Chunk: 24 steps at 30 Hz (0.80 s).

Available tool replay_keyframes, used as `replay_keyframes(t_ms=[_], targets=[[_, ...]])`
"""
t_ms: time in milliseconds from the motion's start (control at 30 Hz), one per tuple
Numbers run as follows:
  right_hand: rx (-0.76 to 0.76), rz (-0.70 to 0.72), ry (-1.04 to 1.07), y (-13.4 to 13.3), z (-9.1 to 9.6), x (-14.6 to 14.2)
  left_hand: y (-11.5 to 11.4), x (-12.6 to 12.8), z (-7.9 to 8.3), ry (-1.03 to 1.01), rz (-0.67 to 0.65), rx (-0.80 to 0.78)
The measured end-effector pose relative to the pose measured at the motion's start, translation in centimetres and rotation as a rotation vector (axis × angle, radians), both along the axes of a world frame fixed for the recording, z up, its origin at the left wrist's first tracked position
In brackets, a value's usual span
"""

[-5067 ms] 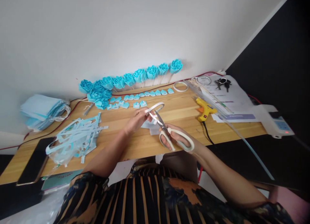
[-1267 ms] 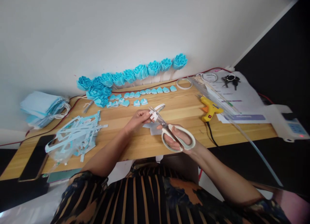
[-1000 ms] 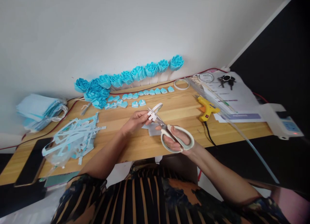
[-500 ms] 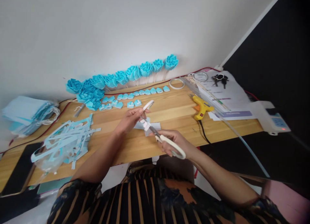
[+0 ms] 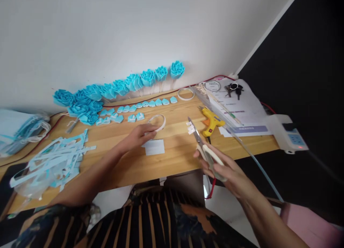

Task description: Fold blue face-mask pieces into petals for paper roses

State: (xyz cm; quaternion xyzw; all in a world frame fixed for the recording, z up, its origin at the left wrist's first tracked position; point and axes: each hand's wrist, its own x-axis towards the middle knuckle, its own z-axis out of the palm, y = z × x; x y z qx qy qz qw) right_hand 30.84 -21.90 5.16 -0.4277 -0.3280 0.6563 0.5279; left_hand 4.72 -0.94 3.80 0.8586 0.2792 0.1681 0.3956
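Wooden table (image 5: 115,174): left grip (image 5: 135,137) holding 1 tape roll (image 5: 163,123); right grip (image 5: 229,171) holding white-handled scissors (image 5: 213,155) bearing tape pieces (image 5: 191,129).

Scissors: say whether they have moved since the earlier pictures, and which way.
Yes. The scissors, in the right hand, have moved rightward, closer to the yellow glue gun lying on the table.

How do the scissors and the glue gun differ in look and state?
The scissors have whitish handles and metal blades, while the glue gun is mostly yellow with an orange trigger. The scissors are held in the right hand, whereas the glue gun lies on the desk. Small white pieces cling along the scissors' blades; none show on the glue gun. Both point towards the wall.
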Motion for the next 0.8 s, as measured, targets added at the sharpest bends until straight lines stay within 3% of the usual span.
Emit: replay_keyframes(t_ms=[67, 167, 233, 367, 533, 733, 800], targets=[[-0.013, -0.036, 0.008, 0.7, 0.9, 0.2, 0.5, 2.1, 0.0, 0.042, -0.119, 0.247], [-0.056, -0.02, -0.03, 1.6, 2.2, 0.4, 1.4, 4.4, 0.2, 0.062, -0.251, 0.42], [-0.12, -0.058, -0.133, 2.1, 2.6, 0.9, 1.8, 4.4, 0.9, 0.069, -0.198, 0.465], [-0.104, -0.152, -0.459, 2.9, 1.6, 1.7, 2.3, 0.9, 2.8, 0.023, 0.102, 0.495], [0.037, -0.009, -0.749, 4.6, -0.9, 0.4, 0.4, -4.4, 2.4, -0.059, 0.325, 0.388], [0.138, -0.05, -0.946, 7.4, -2.9, -0.7, -3.5, -6.8, -0.4, 0.012, 0.167, 0.382], [0.201, -0.082, -1.152, 7.8, -3.1, -0.6, -4.0, -7.1, -1.2, 0.04, 0.085, 0.451]])
